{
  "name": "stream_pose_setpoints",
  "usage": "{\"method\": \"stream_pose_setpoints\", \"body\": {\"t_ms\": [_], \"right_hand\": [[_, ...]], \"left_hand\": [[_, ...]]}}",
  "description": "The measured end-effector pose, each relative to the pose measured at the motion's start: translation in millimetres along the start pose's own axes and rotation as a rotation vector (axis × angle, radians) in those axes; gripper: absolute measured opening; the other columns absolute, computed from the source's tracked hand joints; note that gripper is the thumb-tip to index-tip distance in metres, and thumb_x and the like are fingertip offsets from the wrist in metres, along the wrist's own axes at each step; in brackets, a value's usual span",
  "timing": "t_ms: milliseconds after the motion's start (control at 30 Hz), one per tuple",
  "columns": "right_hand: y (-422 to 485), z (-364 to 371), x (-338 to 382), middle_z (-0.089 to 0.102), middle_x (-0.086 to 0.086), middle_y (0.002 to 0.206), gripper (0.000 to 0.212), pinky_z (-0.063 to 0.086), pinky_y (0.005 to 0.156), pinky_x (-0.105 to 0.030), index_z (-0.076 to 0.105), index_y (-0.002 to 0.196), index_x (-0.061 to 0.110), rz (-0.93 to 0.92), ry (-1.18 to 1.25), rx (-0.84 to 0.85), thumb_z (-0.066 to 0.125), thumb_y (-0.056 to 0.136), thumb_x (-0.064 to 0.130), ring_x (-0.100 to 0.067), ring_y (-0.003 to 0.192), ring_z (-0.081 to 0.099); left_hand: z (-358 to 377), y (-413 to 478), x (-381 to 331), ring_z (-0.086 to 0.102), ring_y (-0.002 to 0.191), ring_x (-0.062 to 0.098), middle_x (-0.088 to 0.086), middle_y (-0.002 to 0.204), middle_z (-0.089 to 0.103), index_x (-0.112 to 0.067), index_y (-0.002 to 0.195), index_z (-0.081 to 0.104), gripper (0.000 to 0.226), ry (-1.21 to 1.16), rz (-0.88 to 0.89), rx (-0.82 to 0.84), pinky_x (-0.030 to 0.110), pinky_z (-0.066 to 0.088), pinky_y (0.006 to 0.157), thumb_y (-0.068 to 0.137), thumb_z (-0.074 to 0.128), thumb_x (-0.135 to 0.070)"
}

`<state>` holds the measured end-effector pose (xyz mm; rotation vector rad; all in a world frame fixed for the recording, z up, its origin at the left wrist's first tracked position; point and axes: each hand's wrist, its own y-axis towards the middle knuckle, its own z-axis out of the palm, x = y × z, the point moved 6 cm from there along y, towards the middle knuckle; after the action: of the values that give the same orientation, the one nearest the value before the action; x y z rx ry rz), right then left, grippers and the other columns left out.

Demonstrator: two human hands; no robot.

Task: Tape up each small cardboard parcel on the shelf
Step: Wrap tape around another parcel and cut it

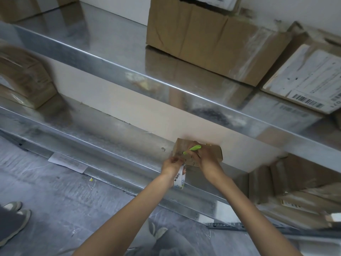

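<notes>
Left hand [173, 164] holding M&G tape [180, 179], small parcel [214, 153]

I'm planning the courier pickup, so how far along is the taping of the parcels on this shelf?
Looks done: the parcel at far left shines as if wrapped in tape. In hand: the small parcel on the lower shelf, with the left hand holding the tape roll and the right hand holding a green cutter at its top. Left: probably the boxes at lower right, too blurred to judge.

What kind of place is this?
Likely a parcel storeroom: grey galvanised metal shelving, a brown cardboard box bearing a white barcode label, and a small brown cardboard parcel.
</notes>
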<state>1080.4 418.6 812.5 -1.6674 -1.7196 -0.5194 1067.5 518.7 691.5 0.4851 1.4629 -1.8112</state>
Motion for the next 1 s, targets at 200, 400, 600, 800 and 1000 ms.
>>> {"method": "stream_pose_setpoints", "body": {"t_ms": [200, 400, 600, 800, 1000], "right_hand": [[-1, -8, 17, 0.056, 0.006, 0.065, 0.022, 0.035, 0.058, -0.016, 0.05, 0.074, 0.02, -0.081, -0.212, -0.049, 0.05, 0.096, 0.021, -0.014, 0.062, 0.051], [-5, -31, -1, 0.069, -0.005, 0.058, 0.026, 0.055, 0.062, -0.031, 0.064, 0.072, 0.012, 0.108, 0.291, -0.241, 0.055, 0.095, 0.023, -0.021, 0.055, 0.067], [-12, -28, -24, 0.067, -0.014, 0.061, 0.02, 0.054, 0.056, -0.027, 0.065, 0.079, 0.009, 0.17, 0.48, -0.238, 0.055, 0.094, 0.018, -0.022, 0.052, 0.066], [-20, -25, -8, 0.066, 0.003, 0.075, 0.012, 0.047, 0.063, -0.009, 0.065, 0.08, 0.012, -0.059, 0.261, -0.19, 0.063, 0.086, 0.002, -0.002, 0.063, 0.065], [-17, -22, -4, 0.067, 0.01, 0.08, 0.01, 0.04, 0.071, -0.003, 0.072, 0.084, 0.004, -0.147, 0.139, -0.233, 0.066, 0.081, -0.003, 0.012, 0.079, 0.059]], "left_hand": [[2, -1, -4, 0.051, 0.036, 0.011, 0.01, 0.07, 0.055, -0.002, 0.1, 0.059, 0.009, 0.01, -0.003, 0.015, 0.022, 0.048, 0.046, 0.093, 0.055, -0.005], [2, -4, -5, 0.047, 0.034, 0.012, 0.011, 0.066, 0.051, 0.001, 0.095, 0.056, 0.004, -0.02, -0.015, 0.04, 0.02, 0.044, 0.042, 0.093, 0.053, 0.0], [2, -6, -3, 0.048, 0.034, 0.01, 0.011, 0.067, 0.051, 0.002, 0.099, 0.055, 0.006, -0.031, -0.015, 0.066, 0.02, 0.044, 0.041, 0.095, 0.052, 0.0], [3, -7, -1, 0.048, 0.035, 0.011, 0.011, 0.064, 0.051, 0.002, 0.098, 0.054, 0.005, -0.032, -0.018, 0.06, 0.02, 0.043, 0.041, 0.094, 0.053, -0.001], [2, -7, 0, 0.048, 0.037, 0.012, 0.01, 0.062, 0.051, 0.001, 0.094, 0.055, 0.002, -0.024, -0.02, 0.061, 0.022, 0.044, 0.044, 0.093, 0.053, 0.0]]}}
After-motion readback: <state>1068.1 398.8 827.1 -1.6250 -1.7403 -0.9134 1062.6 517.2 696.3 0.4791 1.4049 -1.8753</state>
